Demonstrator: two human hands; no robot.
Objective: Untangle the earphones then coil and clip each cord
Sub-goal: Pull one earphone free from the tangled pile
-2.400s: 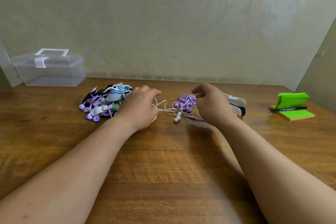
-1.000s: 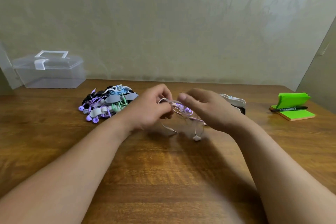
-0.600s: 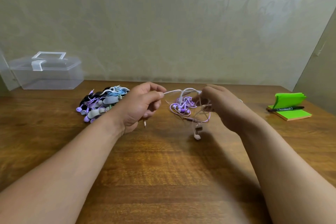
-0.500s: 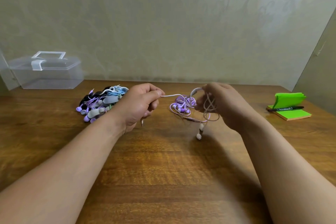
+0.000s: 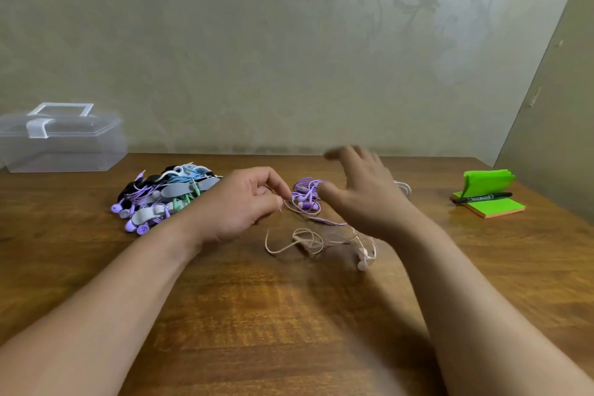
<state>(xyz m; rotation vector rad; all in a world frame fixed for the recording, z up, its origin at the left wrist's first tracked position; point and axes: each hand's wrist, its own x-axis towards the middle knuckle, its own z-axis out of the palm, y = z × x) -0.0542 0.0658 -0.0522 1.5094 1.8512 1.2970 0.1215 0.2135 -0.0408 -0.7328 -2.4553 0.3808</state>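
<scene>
- We record two bare hands: the left hand (image 5: pixel 238 202) and the right hand (image 5: pixel 363 193).
- Behind the left hand, we see the left forearm (image 5: pixel 128 292) bare from wrist to lower frame edge.
- Behind the right hand, we see the right forearm (image 5: pixel 466 283) bare likewise.
- We find the right hand's fingers (image 5: pixel 340 153) blurred; finer detail there cannot be read.

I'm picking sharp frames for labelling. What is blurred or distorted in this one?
Head view: the right hand is motion-smeared, fingertips ghosted; the left hand, pinching the pale cord, looks sharper; that cord's loops on the table go soft beside the right wrist; the clear box at far left looks hazy.
</scene>
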